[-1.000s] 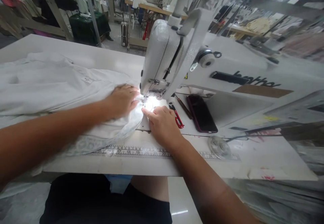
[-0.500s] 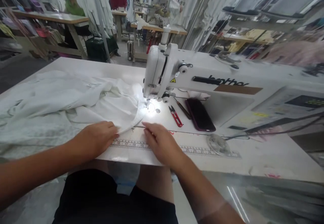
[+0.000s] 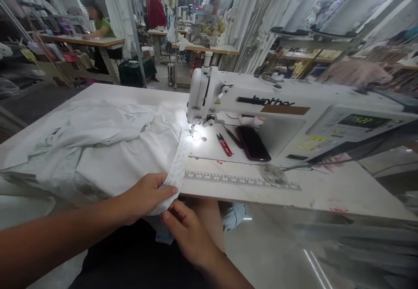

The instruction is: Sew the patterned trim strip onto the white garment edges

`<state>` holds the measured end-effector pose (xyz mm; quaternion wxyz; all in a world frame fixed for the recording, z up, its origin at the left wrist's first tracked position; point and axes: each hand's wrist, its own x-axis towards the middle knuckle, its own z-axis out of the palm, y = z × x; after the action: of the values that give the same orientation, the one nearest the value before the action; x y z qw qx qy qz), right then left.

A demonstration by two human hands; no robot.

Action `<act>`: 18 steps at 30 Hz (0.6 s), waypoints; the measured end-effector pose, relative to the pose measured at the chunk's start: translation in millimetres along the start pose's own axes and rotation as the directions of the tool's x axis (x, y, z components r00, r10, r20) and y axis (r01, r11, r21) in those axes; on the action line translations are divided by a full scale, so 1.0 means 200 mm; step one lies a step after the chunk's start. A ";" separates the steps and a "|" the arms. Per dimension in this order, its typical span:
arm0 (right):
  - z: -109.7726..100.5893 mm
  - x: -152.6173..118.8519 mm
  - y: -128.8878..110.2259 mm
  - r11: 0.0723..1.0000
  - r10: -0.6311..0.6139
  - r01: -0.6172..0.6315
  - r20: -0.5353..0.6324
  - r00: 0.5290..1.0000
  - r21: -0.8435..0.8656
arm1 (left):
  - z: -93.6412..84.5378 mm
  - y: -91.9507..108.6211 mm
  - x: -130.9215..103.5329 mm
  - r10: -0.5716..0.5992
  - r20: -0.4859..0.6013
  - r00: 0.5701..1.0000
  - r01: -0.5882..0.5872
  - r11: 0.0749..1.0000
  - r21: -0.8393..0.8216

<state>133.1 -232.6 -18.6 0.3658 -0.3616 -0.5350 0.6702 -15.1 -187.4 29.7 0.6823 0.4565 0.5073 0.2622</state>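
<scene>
A large piece of white fabric (image 3: pixel 120 158) lies bunched over the left of the sewing table, with a pale patterned band (image 3: pixel 178 162) along its right edge. My left hand (image 3: pixel 146 195) grips this band near the table's front edge, thumb on top. Just below and to the right, my right hand (image 3: pixel 186 230) pinches the band's lower end between thumb and fingers. The band's upper end reaches close to the lit needle area of the white sewing machine (image 3: pixel 209 97); whether it lies under the presser foot I cannot tell.
Red thread snips (image 3: pixel 224 145), a dark pointed tool (image 3: pixel 233 136) and a phone (image 3: pixel 253 144) lie by the machine arm. A printed ruler (image 3: pixel 228 179) runs along the front edge, a clear round disc (image 3: pixel 274 175) on it. Two people work at tables behind.
Both hands have come toward the table's front edge, the right moving left and down to the fabric. The patterned band is now turned up and held. The view has shifted slightly.
</scene>
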 end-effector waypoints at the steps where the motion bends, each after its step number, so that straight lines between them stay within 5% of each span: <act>1: 0.00 0.00 0.00 1.000 -0.015 0.014 -0.015 1.000 -0.017 | 0.01 -0.01 -0.01 0.026 -0.012 1.000 -0.027 0.999 -0.021; 6: 0.05 -0.04 -0.02 0.972 -0.088 0.068 -0.080 0.993 -0.223 | 0.05 -0.06 -0.05 0.071 -0.098 0.993 -0.076 0.996 -0.046; 10: 0.02 -0.10 -0.09 0.887 -0.150 0.181 0.107 0.983 -0.425 | 0.04 -0.09 -0.09 0.077 -0.196 0.978 -0.062 0.995 0.084; 12: -0.04 -0.10 -0.14 0.798 -0.217 0.268 0.156 0.963 -0.540 | 0.04 -0.10 -0.12 0.099 -0.224 0.970 -0.059 0.982 0.180; 15: -0.14 -0.05 -0.21 0.603 -0.393 0.312 0.067 0.917 -0.734 | 0.04 -0.10 -0.15 0.141 -0.214 0.967 -0.085 0.964 0.251; 18: -0.19 0.02 -0.24 0.397 -0.503 0.455 0.226 0.834 -0.797 | 0.05 -0.12 -0.17 0.147 -0.199 0.969 -0.123 0.984 0.126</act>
<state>169.7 -204.5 22.2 0.3419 -0.3369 -0.8553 0.1951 -20.8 -229.5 25.6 0.5793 0.4979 0.5575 0.3252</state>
